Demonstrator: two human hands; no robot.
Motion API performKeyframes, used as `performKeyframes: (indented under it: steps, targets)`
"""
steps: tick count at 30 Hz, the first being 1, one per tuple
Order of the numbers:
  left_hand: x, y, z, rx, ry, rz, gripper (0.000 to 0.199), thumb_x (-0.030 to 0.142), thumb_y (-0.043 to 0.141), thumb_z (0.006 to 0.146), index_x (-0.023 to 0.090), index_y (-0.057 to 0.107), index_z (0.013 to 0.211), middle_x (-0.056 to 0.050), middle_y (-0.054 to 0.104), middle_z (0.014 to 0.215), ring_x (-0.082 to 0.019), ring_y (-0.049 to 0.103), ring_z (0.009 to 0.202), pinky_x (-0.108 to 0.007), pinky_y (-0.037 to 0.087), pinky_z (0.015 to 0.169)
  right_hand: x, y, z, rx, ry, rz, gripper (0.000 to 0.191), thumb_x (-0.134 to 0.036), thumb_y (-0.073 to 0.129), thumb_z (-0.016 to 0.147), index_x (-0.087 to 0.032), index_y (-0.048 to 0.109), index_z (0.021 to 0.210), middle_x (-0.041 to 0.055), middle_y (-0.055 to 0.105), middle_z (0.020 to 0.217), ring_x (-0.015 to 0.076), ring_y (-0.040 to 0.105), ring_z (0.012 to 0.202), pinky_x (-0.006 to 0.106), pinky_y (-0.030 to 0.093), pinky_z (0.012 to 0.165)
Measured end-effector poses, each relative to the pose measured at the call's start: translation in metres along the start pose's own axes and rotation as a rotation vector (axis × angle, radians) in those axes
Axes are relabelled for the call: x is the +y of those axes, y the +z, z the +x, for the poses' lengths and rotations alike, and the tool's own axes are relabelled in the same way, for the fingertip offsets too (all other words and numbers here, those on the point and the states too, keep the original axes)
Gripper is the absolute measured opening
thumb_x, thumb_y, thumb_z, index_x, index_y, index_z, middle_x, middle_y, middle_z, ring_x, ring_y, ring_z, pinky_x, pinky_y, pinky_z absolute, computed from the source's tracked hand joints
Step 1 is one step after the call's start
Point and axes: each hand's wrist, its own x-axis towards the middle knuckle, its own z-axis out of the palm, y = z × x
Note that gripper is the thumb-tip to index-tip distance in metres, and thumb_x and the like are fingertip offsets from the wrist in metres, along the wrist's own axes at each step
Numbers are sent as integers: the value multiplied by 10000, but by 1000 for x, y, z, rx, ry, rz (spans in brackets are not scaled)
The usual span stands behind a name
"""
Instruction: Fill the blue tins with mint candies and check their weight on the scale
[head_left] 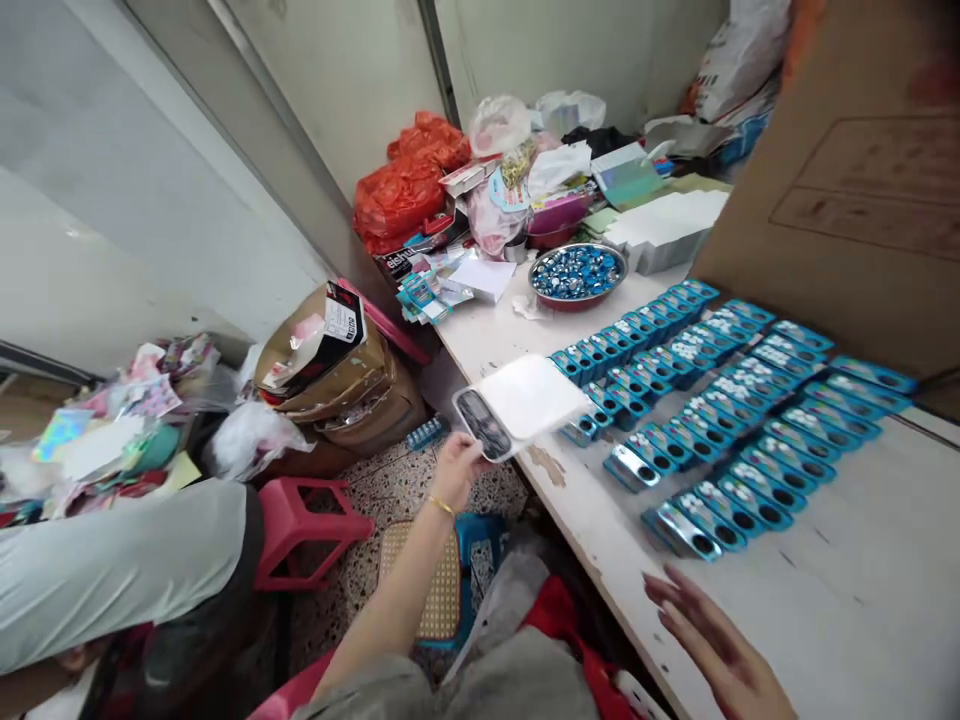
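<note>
My left hand point(457, 472), a gold bangle on its wrist, grips the near left corner of a white digital kitchen scale point(529, 398) between thumb and fingers. The scale has a dark panel at its left end and reaches over the table's edge towards the boxes. Its far corner lies close to the first row of small blue boxes point(701, 425); whether it touches them I cannot tell. Each box has a dark round hole at its near end. My right hand point(720, 645), fingers stretched out and slightly blurred, hovers over the white table point(847, 620), holding nothing.
Behind the boxes stands a metal bowl point(579, 304) of blue round pieces, beside stacked white card point(660, 235). Red bags point(405, 180) and packaging crowd the table's far end. A large carton point(847, 200) borders the right. Left are carton boxes point(352, 390), a pink stool point(307, 530) and another person's sleeve point(127, 570).
</note>
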Motion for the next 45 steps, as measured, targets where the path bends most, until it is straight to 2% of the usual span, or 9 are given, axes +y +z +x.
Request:
performKeyframes:
  steps: [5,10,14,17,21,27,32,37,45]
  targets:
    - [-99,66,-130,-359,-253,50,496,456,805,557,179,436,740,26,581,681,-119,601,611,-330,560,651,5,11,-51,106,-52,686,769,-615,751,596,-398,437,1263,35,645,1197,248,665,1021,491,498,948]
    - [-183,110,-183,-676,-426,286,523,549,741,609,187,384,730,12,593,709,-128,631,656,-320,552,678,57,-41,-76,382,-159,766,474,-496,724,704,-332,519,1099,-9,660,1147,154,680,861,387,559,827]
    - [-218,119,-175,-905,-438,657,426,524,695,677,174,454,708,-20,611,647,-171,636,598,-349,539,619,108,-85,-66,462,-155,686,496,-550,718,652,-275,521,1015,22,689,1077,182,679,817,372,566,732]
    - [-227,124,-153,-992,-268,907,322,416,695,702,180,484,643,-14,591,646,-173,617,675,-339,523,714,125,-111,-44,499,-112,669,490,-550,716,647,-245,525,980,41,713,976,203,678,773,384,565,678]
    - [-226,137,-131,-1119,4,1113,167,272,676,716,196,528,694,-63,624,1011,-199,593,929,-344,444,940,130,-141,-11,542,-34,600,383,-483,636,784,-220,553,1050,32,710,898,174,667,725,345,554,659]
    - [-241,162,-132,-1398,223,1326,118,178,647,742,205,538,780,-46,400,1454,-267,528,1154,-402,379,1036,140,-170,0,662,90,442,309,-374,546,911,-139,587,1106,61,632,1039,159,629,855,342,546,739]
    - [-265,178,-142,-1566,327,1432,163,136,659,732,201,517,777,-49,343,1500,-273,563,1128,-402,428,981,159,-163,-15,753,188,391,310,-372,542,913,-146,574,1122,66,618,1060,160,622,868,346,546,742]
    - [-280,187,-144,-1617,380,1537,225,127,690,710,201,556,875,-85,322,1511,-303,589,1103,-420,459,932,172,-141,-24,765,195,424,306,-403,518,923,-135,583,1054,32,624,911,109,599,701,273,526,621]
    - [-293,197,-145,-1600,402,1618,364,236,721,692,191,601,1033,-118,333,1506,-340,604,1090,-438,461,949,182,-98,-50,520,127,408,485,-676,595,673,-200,576,761,-8,595,654,129,570,522,272,492,501]
